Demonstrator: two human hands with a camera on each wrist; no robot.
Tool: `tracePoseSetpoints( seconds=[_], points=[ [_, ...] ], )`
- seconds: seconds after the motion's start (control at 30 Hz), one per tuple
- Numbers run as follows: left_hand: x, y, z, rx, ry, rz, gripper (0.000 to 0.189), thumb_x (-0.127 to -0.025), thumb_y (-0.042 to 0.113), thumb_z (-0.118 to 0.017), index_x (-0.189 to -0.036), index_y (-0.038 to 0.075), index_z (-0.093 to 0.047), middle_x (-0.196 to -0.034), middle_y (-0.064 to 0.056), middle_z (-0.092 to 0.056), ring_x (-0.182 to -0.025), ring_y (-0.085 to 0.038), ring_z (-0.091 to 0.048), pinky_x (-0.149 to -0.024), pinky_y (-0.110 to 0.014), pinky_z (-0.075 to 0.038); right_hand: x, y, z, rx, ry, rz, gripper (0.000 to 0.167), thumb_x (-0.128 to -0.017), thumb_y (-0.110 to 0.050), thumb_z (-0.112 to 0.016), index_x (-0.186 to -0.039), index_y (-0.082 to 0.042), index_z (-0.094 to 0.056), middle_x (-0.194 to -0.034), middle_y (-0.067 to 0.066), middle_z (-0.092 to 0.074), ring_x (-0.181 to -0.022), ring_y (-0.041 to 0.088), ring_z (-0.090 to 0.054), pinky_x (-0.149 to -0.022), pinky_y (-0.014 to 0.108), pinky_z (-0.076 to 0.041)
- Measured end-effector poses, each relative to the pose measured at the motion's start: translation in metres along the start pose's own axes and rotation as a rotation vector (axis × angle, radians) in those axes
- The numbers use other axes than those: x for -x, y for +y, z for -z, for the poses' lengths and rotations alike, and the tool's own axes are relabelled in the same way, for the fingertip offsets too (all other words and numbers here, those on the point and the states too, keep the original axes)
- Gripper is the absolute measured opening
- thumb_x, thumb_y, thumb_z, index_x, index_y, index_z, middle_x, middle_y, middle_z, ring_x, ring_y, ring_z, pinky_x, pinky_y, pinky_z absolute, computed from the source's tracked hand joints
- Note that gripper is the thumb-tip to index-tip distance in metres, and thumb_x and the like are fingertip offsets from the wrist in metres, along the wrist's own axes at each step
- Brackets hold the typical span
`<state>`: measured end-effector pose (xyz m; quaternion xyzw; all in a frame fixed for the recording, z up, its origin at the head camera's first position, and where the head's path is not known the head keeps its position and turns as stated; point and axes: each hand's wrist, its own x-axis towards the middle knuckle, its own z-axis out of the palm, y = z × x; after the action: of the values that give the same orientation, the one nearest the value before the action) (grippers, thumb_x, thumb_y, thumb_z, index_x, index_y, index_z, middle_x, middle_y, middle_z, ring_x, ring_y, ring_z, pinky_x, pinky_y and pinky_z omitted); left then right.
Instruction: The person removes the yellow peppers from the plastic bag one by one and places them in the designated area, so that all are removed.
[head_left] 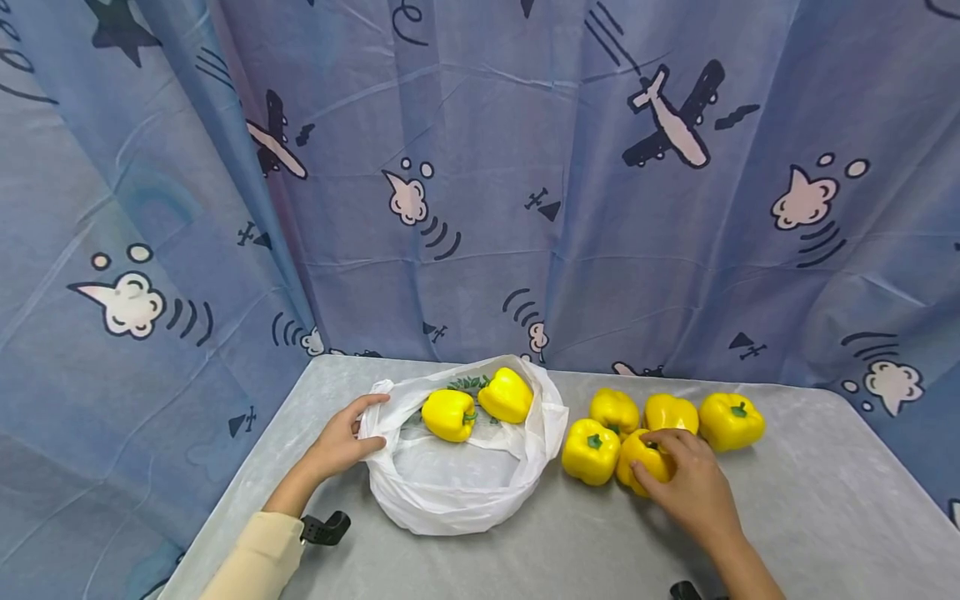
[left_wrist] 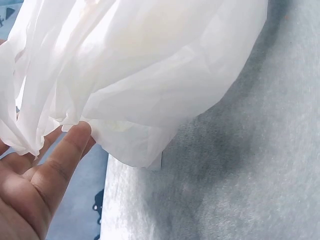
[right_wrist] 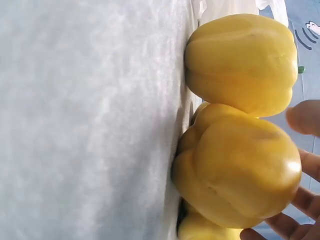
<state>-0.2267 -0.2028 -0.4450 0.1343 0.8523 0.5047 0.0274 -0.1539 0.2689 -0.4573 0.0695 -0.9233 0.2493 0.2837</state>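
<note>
A white plastic bag (head_left: 465,500) stands with its mouth wide on the table, two yellow bell peppers inside: one on the left (head_left: 446,415), one on the right (head_left: 507,395). My left hand (head_left: 351,435) holds the bag's left rim; thumb and fingers lie about its folds in the left wrist view. Over the nearest yellow bell pepper (head_left: 637,460) of the group on the right, my right hand (head_left: 693,483) spreads its thumb and fingers. That pepper (right_wrist: 240,167) still sits on the table, the thumb slightly apart from it in the right wrist view.
Several other yellow bell peppers crowd around it: one left (head_left: 591,452), one behind left (head_left: 613,408), one behind (head_left: 670,410), one far right (head_left: 732,422). The grey table (head_left: 570,550) ends at a blue patterned curtain (head_left: 480,217).
</note>
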Motion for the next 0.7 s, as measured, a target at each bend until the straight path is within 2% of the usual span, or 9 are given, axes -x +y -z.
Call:
tracePoseSetpoints(
  seconds=[0.23,0.7],
  points=[
    [-0.001,-0.001,0.000,0.001,-0.002,-0.001,0.064,-0.077,-0.003,-0.066,-0.137,0.005,-0.047,-0.144,-0.027,-0.041,-0.100,-0.033,-0.063,-0.071,-0.027,-0.053,-0.006,-0.007,0.006,-0.025,-0.025,-0.026,0.043,-0.070,-0.018,-0.079,-0.110,-0.008,-0.067,-0.111,0.018,-0.064,-0.102,0.041,-0.056,-0.083,0.059,-0.043],
    [-0.002,-0.004,0.000,0.003,-0.019,-0.008,0.064,-0.077,-0.003,-0.065,-0.137,0.003,-0.046,-0.142,-0.028,-0.042,-0.098,-0.033,-0.064,-0.070,-0.025,-0.052,-0.015,-0.011,0.009,-0.045,-0.064,-0.083,0.042,-0.075,-0.023,-0.078,-0.113,-0.013,-0.066,-0.114,0.016,-0.064,-0.108,0.042,-0.056,-0.085,0.061,-0.042]
  ],
)
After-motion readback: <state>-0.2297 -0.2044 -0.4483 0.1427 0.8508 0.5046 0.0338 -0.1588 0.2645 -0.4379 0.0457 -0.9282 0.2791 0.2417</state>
